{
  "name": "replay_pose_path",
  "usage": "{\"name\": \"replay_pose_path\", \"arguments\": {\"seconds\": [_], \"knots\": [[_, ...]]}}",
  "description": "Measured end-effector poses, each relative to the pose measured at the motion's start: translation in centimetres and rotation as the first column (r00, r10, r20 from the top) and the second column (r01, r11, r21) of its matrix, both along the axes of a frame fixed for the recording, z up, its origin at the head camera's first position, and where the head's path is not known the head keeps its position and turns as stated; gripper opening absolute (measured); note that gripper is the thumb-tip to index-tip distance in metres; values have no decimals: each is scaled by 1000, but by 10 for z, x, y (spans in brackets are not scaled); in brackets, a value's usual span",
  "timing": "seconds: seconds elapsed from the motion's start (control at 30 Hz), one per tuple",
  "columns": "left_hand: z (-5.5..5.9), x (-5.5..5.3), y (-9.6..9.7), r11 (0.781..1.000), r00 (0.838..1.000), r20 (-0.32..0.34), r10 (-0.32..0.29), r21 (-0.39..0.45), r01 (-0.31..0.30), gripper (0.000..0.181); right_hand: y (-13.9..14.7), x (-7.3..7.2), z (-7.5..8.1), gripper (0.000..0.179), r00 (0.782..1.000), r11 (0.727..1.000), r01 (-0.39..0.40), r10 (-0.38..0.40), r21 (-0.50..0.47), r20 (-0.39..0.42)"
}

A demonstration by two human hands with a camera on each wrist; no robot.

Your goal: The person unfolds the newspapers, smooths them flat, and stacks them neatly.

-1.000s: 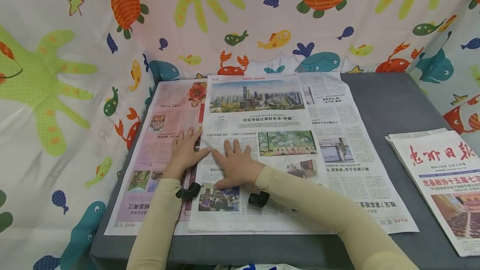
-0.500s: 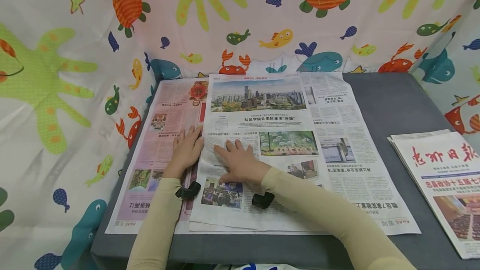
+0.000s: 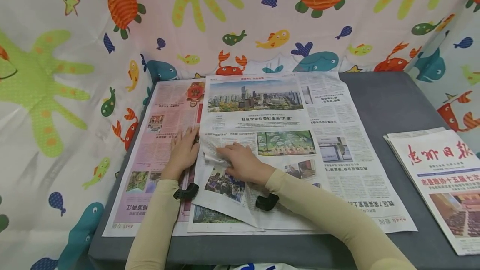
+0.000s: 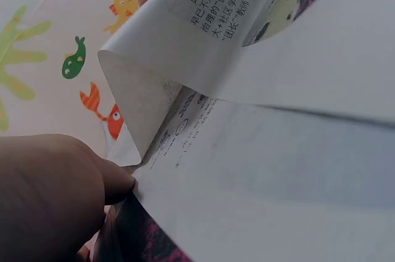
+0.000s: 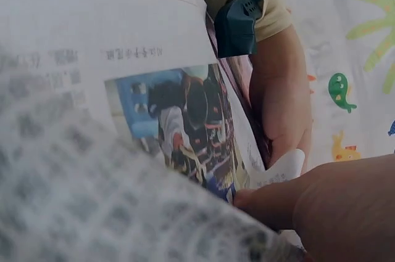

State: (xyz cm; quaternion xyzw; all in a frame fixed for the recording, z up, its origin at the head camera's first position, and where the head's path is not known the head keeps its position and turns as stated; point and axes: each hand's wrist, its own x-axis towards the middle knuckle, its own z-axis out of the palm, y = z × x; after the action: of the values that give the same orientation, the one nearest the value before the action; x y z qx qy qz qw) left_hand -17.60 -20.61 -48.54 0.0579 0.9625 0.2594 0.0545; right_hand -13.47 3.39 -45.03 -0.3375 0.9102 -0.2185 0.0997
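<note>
On the grey table lies an opened newspaper (image 3: 281, 125), its large top pages printed with photos and columns. My right hand (image 3: 243, 162) is on its left page with bent fingers and pinches the top sheet. That sheet buckles there, and its lower left corner is lifted and skewed, baring a photo (image 3: 215, 215) on the page beneath. My left hand (image 3: 181, 153) rests on the pink newspaper page (image 3: 155, 153) at the left, fingers extended beside the newspaper's left edge. In the left wrist view, the sheet (image 4: 133, 102) curls up above the left thumb (image 4: 117, 182). Some right fingertips are hidden.
A folded stack of newspapers (image 3: 446, 178) with red headline characters lies at the table's right. The grey table (image 3: 378, 95) shows behind and in front of the pages. A cloth with sea animals (image 3: 157, 20) hangs behind and at both sides.
My right hand has gone from spread fingers to bent ones and shifted slightly right, drawing the sheet into a buckle and lifting its lower left corner. My left thumb has drawn in.
</note>
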Motion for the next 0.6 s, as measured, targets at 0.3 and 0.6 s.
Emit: {"name": "replay_pose_path", "arguments": {"seconds": [0.3, 0.6], "knots": [[-1, 1, 1, 1000, 1000, -6, -9, -26, 9, 60, 2, 0, 2, 35, 994, 998, -29, 23, -53, -107], [-3, 1, 2, 997, 1000, -6, -10, -71, 9, 55, 12, -3, 12, 43, 993, 977, 105, -95, -184, 64]]}}
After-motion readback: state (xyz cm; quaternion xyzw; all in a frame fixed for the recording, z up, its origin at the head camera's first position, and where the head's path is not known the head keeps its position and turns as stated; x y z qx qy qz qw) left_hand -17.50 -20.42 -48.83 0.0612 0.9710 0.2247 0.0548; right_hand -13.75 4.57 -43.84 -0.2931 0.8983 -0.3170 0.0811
